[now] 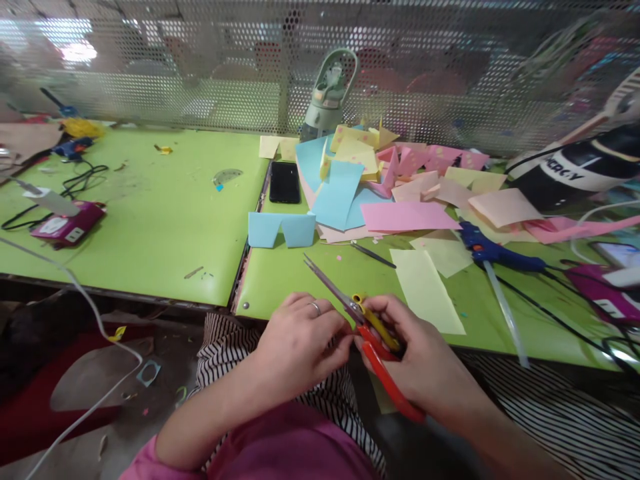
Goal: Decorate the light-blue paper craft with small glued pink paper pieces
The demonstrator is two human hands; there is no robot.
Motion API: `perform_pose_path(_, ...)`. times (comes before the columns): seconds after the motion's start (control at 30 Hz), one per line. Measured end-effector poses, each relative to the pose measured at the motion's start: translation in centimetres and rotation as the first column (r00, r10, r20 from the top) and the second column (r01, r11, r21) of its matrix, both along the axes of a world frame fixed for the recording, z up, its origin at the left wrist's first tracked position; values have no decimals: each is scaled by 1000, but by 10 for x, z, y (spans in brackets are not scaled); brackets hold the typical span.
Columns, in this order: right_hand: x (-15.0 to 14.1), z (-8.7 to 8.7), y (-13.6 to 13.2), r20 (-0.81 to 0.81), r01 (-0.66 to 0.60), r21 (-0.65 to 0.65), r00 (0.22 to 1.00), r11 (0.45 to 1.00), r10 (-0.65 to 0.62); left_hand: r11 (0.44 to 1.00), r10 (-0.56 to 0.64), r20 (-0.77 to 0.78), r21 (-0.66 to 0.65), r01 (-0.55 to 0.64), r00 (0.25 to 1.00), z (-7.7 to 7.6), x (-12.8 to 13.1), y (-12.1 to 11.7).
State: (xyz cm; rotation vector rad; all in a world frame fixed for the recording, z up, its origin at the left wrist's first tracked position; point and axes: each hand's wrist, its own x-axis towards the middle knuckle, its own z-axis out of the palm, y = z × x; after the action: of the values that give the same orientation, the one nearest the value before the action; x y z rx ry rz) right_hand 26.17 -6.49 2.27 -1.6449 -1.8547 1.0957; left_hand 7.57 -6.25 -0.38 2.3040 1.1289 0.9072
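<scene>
My right hand (pixel 417 357) is wrapped round a pair of scissors (pixel 393 387) with red handles. Yellow parts also show between its fingers; whether these belong to the scissors or to a second tool I cannot tell. The metal blades point up and left over the green table edge. Close beside the scissors, my left hand (pixel 303 340), with a ring on one finger, is closed, thumb and fingertips pressed together near my right fingertips. Anything in that pinch is hidden or too small to name. A folded blue paper piece (pixel 265 230) with a notch stands beyond the blade tips.
Blue, pink and yellow papers (pixel 340 193) lie heaped behind, beside a black phone (pixel 285 183) and a green-lidded bottle (pixel 325 110). A blue glue gun (pixel 493 250), a dark pen-like stick (pixel 374 255) and yellow paper (pixel 427 287) lie rightward. Cables cross both sides.
</scene>
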Motion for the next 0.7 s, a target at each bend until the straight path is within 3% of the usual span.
perform_pose_path(0.2, -1, -5, 2, -113, -6, -99, 994, 995, -5, 998, -43, -75, -48, 40, 996, 3, -1, 0)
perform_pose_path(0.37, -4, -8, 5, -290, 75, -146, 950, 986, -115, 959, 8, 216, -277, 54, 976, 5, -3, -2)
perform_pose_path(0.57, -16, -15, 6, -440, 246, -70, 862, 967, -251, 869, 222, 583, -481, 112, 782, -13, 9, -7)
perform_pose_path(0.7, -25, -26, 4, -517, 309, -33, 808, 950, -281, 840, 333, 680, -528, 122, 653, -26, 20, -7)
